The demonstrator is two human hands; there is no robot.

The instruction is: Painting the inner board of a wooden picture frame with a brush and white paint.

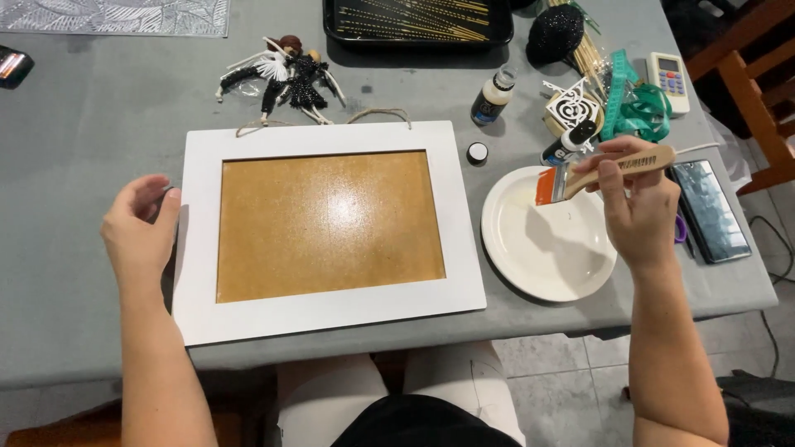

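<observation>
Left hand [141, 228] curled loose against the white frame's [331, 310] left edge, holding nothing, likely just steadying it flat on the tabletop [83, 141]. Right hand [638, 203], fingers pinched on a flat brush [604, 170], bristles over the white plate [546, 257]. Bottles [530, 116] just beyond, phone [712, 211] right of the knuckles.

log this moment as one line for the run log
left hand: steadying white frame edge | right hand: holding flat brush over white plate | brown panel: glossy
</observation>
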